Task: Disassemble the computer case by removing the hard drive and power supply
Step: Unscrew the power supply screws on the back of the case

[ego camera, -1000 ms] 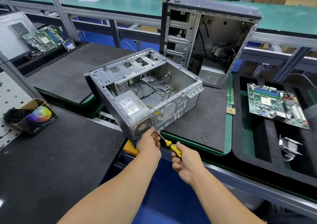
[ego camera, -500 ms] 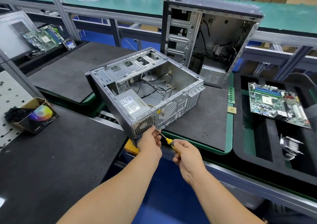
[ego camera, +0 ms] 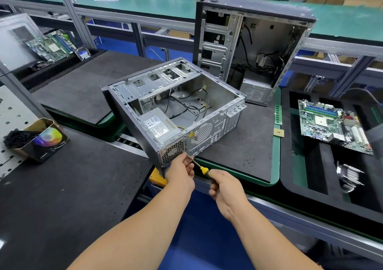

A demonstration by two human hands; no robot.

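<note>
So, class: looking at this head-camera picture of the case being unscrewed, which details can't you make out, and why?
- Screwdriver tip and the screw: hidden by the left hand.
- Power supply label text: too small to read.
- Hard drive: none can be made out inside the computer case.
- Heatsink, right: blurred.
- Right hand covers most of the handle.

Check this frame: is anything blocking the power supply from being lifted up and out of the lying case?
Nothing visible lies over the power supply; the case is open on top. The right hand holds a screwdriver at the rear panel beside the left hand, so it may yet be screwed in.
</note>
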